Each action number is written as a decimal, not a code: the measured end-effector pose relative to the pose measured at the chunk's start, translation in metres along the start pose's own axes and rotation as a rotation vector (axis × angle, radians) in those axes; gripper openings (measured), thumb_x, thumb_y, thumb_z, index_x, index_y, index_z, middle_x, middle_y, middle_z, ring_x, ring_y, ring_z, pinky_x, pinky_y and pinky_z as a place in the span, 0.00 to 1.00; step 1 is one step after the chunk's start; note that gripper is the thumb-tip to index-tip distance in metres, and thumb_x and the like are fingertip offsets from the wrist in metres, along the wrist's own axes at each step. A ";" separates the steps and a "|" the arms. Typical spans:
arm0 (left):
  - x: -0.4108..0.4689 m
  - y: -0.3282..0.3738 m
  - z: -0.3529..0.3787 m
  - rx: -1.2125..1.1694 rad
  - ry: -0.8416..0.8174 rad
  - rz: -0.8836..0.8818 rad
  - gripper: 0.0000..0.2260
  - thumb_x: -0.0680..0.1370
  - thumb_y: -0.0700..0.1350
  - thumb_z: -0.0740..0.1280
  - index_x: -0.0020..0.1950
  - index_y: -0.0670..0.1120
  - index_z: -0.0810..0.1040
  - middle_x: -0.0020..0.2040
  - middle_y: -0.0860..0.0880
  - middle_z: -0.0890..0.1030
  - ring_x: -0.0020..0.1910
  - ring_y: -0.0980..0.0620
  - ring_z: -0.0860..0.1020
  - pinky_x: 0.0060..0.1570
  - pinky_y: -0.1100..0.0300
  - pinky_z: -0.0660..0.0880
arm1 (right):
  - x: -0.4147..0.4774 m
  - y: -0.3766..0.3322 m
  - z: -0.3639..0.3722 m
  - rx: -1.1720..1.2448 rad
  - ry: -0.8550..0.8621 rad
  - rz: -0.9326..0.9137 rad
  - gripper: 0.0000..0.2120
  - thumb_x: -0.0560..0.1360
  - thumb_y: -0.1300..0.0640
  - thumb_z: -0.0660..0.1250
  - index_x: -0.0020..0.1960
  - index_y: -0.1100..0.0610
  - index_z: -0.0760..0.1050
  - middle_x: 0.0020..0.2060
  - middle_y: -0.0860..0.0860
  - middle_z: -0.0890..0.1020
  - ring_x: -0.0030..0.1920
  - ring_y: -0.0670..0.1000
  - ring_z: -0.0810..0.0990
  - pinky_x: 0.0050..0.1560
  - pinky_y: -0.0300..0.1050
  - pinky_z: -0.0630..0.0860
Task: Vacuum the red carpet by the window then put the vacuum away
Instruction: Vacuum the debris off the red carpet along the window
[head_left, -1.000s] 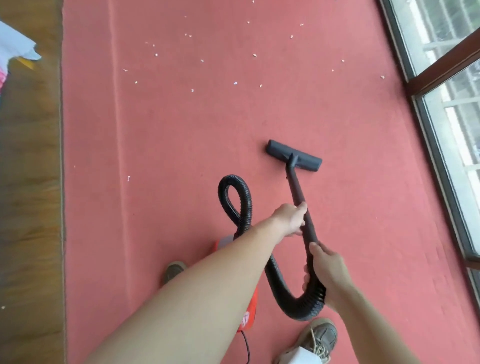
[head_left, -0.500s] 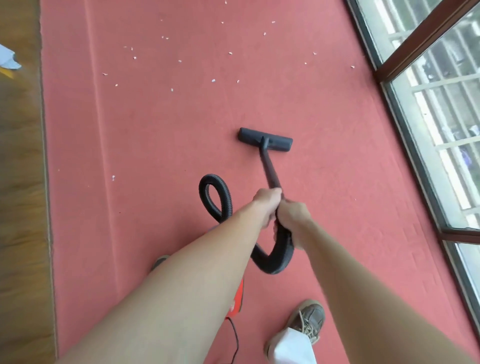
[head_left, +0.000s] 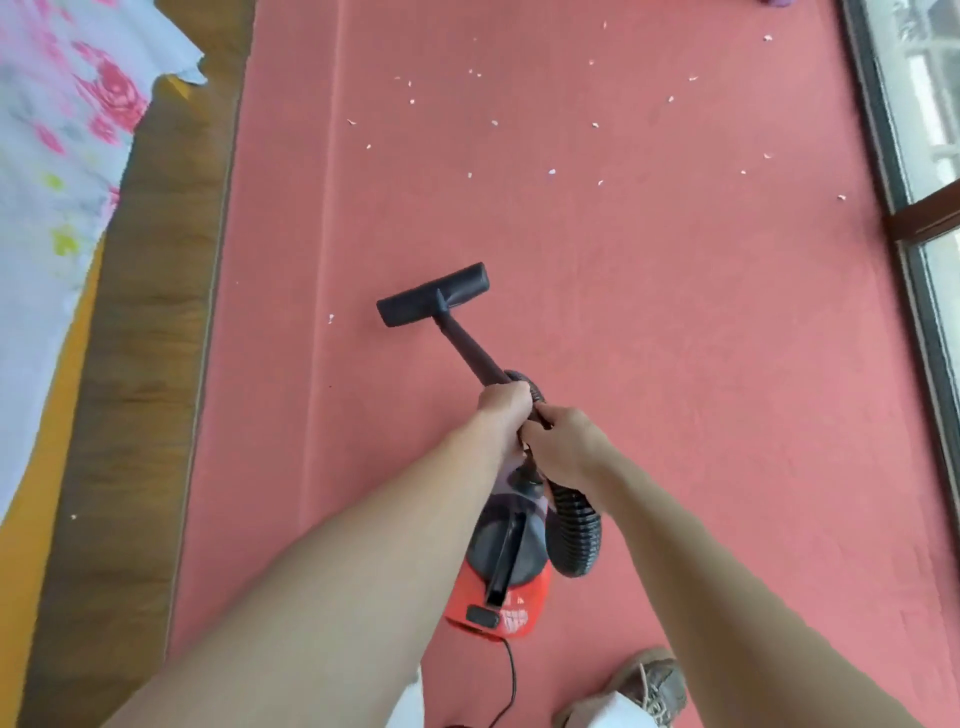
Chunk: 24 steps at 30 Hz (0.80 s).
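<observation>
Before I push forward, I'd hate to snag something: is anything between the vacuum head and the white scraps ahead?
Nothing visible: only bare red carpet lies between the vacuum head and the white scraps. The hose and canister sit behind it.

Vacuum body sits on the carpet; its wand and nozzle reach ahead of it, paper scraps farther ahead, window to its right, bare floor left, shoe behind-right.
</observation>
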<state>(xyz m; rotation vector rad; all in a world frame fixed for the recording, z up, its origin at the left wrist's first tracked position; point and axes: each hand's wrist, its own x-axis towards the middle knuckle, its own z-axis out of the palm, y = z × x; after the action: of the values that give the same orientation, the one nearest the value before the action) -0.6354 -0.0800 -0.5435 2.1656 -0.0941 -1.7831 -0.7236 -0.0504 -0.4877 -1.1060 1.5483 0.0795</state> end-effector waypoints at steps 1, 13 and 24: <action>0.006 0.001 -0.018 -0.024 0.003 -0.019 0.12 0.79 0.44 0.61 0.60 0.40 0.75 0.48 0.44 0.81 0.44 0.45 0.81 0.50 0.54 0.79 | 0.005 -0.013 0.011 -0.043 -0.035 0.001 0.09 0.78 0.58 0.57 0.50 0.58 0.75 0.33 0.55 0.78 0.24 0.52 0.76 0.26 0.40 0.73; 0.058 0.002 -0.168 -0.313 -0.147 -0.064 0.11 0.85 0.51 0.60 0.54 0.43 0.75 0.42 0.47 0.79 0.37 0.51 0.77 0.32 0.60 0.75 | 0.047 -0.110 0.116 -0.583 -0.060 -0.089 0.14 0.82 0.52 0.57 0.65 0.54 0.73 0.36 0.49 0.74 0.26 0.46 0.72 0.22 0.37 0.64; 0.064 0.000 -0.128 -0.259 -0.128 0.037 0.21 0.77 0.49 0.64 0.65 0.38 0.71 0.53 0.41 0.79 0.45 0.45 0.81 0.36 0.56 0.81 | 0.015 -0.089 0.092 0.071 -0.070 0.019 0.10 0.81 0.58 0.61 0.49 0.46 0.78 0.25 0.56 0.75 0.26 0.59 0.75 0.29 0.52 0.76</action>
<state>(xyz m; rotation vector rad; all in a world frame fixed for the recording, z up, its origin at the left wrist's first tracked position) -0.4980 -0.0692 -0.5830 1.8590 0.0636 -1.8019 -0.5954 -0.0537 -0.4850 -1.0224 1.4882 0.0743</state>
